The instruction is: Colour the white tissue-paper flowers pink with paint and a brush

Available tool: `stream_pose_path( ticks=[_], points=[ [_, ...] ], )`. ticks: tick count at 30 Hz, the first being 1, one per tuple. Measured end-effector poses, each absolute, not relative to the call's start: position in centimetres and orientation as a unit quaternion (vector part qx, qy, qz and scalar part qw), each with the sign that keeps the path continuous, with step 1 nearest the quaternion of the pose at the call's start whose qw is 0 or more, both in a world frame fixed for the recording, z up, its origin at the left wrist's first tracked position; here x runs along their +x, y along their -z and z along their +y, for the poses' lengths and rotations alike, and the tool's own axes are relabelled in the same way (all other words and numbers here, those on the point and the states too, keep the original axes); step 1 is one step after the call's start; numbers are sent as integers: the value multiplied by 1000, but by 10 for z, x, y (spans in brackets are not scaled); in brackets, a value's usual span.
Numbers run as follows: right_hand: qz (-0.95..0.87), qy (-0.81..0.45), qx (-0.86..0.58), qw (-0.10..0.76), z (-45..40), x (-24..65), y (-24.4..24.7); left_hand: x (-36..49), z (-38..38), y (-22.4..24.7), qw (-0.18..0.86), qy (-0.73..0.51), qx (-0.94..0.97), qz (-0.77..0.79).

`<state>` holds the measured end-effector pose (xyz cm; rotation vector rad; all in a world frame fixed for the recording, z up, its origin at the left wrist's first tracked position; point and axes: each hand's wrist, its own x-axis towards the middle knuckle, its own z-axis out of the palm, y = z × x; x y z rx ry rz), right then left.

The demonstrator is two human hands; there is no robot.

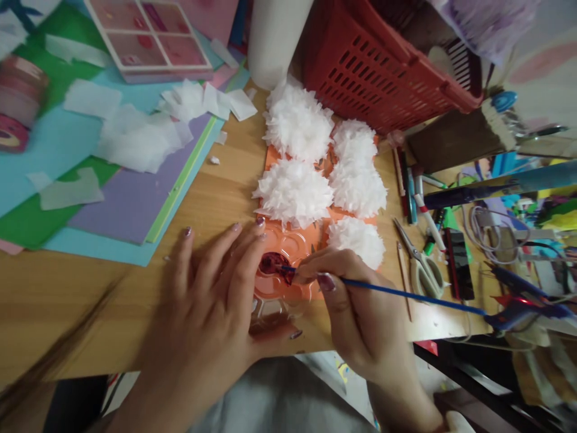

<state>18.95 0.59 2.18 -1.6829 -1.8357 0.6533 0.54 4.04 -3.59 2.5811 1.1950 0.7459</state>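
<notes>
My right hand [356, 300] pinches a paintbrush with a long blue handle [406, 293]. The brush tip sits in a patch of dark red paint [273, 263] in a well of a clear plastic palette [279, 313]. Beside it, my left hand [216, 300] lies with fingers stretched out, the thumb reaching across the palette's near part and the fingertips by its left side. Under and beyond the palette is an orange sheet [318, 231] bearing several fluffy white tissue-paper clumps [295, 189].
Coloured paper sheets [117, 204] with white tissue pieces [135, 138] and a divided plastic box [153, 48] lie to the left. Behind stand a white cylinder [274, 42] and a red basket [365, 66]. Scissors [419, 258], markers [428, 219] and a pencil [404, 279] lie right.
</notes>
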Motion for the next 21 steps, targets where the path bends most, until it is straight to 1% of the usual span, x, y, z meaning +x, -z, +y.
stream_pose_path(
  ticks=[5, 13, 21],
  points=[
    [-697, -195, -630, 281, 7, 187, -23, 6, 40, 36, 107, -259, 869, 407],
    [-694, -183, -625, 306, 12, 184, -22, 6, 39, 38, 110, -262, 866, 411],
    [-623, -112, -685, 361, 12, 180, -12, 7, 39, 37, 108, -261, 866, 412]
  ],
)
